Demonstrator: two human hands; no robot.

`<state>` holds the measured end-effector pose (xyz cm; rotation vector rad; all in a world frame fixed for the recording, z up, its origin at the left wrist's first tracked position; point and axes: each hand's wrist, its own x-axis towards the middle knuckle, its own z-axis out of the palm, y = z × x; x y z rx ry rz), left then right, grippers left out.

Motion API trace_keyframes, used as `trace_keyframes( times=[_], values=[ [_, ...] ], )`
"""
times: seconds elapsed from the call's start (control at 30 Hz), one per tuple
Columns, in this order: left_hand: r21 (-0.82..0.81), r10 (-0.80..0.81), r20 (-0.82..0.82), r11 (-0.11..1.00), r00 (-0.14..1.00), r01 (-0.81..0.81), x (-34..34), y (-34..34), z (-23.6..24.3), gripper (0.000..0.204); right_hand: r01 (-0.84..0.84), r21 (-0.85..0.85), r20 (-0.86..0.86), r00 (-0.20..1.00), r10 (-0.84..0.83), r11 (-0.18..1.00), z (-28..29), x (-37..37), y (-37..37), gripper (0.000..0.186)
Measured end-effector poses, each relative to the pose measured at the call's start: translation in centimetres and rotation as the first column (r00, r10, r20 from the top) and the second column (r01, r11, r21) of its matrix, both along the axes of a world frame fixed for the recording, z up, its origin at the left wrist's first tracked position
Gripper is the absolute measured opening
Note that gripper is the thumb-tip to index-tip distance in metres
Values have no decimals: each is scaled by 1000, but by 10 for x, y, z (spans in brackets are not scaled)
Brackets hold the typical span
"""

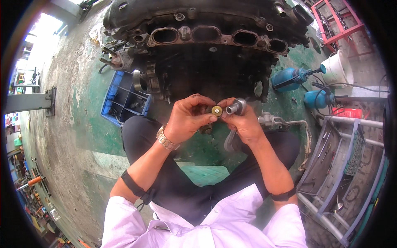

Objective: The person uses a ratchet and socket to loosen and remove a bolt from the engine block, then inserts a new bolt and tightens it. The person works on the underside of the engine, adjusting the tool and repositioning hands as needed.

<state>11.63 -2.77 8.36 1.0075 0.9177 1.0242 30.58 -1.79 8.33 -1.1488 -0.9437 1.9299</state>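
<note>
Pinched between thumb and forefinger of the left hand (189, 119), a brass-coloured round part (216, 110) shows its end face to the viewer; its long axis seems to run roughly along the line of sight, a judgement, as the depth is hidden. Right hand (246, 126) is curled on a socket wrench (237, 106), silver socket mouth angled down-left. Key relation: part lies just left of that socket mouth, level with it, between the two hands; left has the hold, right fingertips come right up beside it, contact can't be told. Grey curved bar (230, 141) below right palm, can't tell if it's the wrench handle. Wristwatch (167, 139) on left wrist. Farther out: blue divided tray (108, 98) to the left, dark engine (211, 68) ahead with a row of oval ports; right side, two blue pump bottles (285, 80), white bucket (337, 69) beyond them, red metal stand (331, 40) farthest.
</note>
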Motion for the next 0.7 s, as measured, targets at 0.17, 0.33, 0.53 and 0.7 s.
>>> trace_keyframes(
  times=[0.17, 0.33, 0.53, 0.7],
  values=[
    [-5, -19, 131, 1000, 991, 20, 1, 0, 0, 34, -15, -15, -40, 999, 14, 1000, -1, 1, 1, 21],
    [-50, -39, 161, 998, 986, 47, -1, -1, 1, 38, -5, -18, -34, 999, 4, 1000, -2, -1, 3, 21],
    [-96, -39, 194, 994, 980, 59, -2, -1, 1, 42, 55, -11, -23, 998, -56, 998, 0, -4, 2, 20],
    [-113, -62, 185, 990, 981, 84, -2, 0, -1, 41, 58, -3, -4, 998, -58, 998, -1, -3, 2, 19]
  ],
)
